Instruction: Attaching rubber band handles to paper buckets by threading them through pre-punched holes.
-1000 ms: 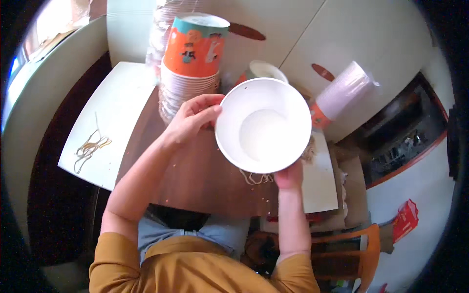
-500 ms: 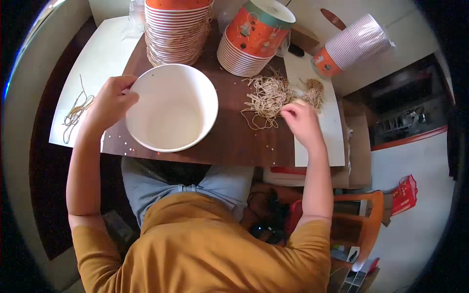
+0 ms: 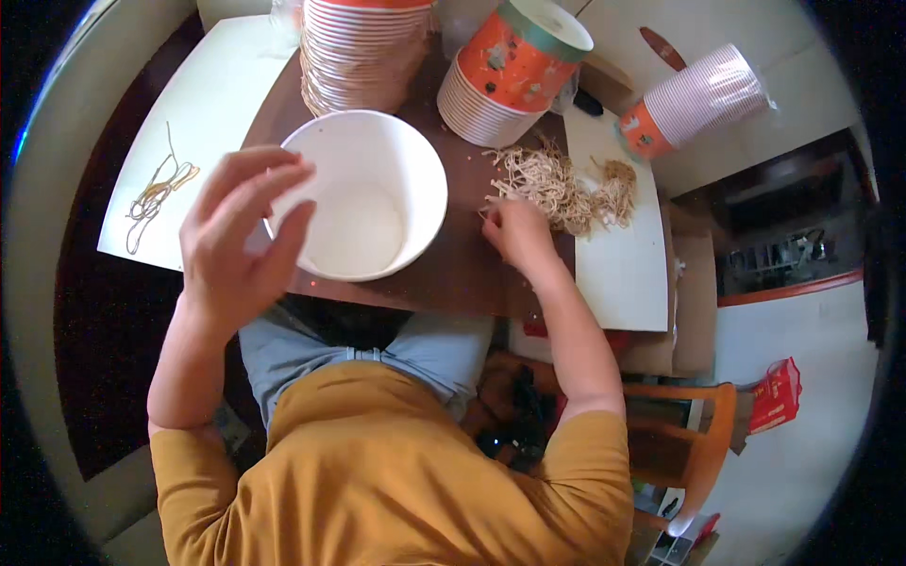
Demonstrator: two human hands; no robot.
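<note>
Open hand by the bucket, narrow hand at the cord

From here I see the left hand [image 3: 241,236] spread wide, thumb well apart, in front of the near-left rim of the white bucket [image 3: 382,156]; whether it touches, I can't tell. The bucket stands upright between the hands. It looks light, thin-walled and smooth, likely to dent if squeezed, so the rim seems the best hold. The right hand [image 3: 517,236] is narrow, fingers drawn in at the edge of the cord heap [image 3: 540,179]; I can't tell whether they grip a strand. The cord looks soft and prone to snagging; a loose end would be the place to pinch. Beyond the bucket, a tall bucket stack [image 3: 366,61] crowds its far rim; an orange stack [image 3: 519,71] stands beyond the right hand.
</note>
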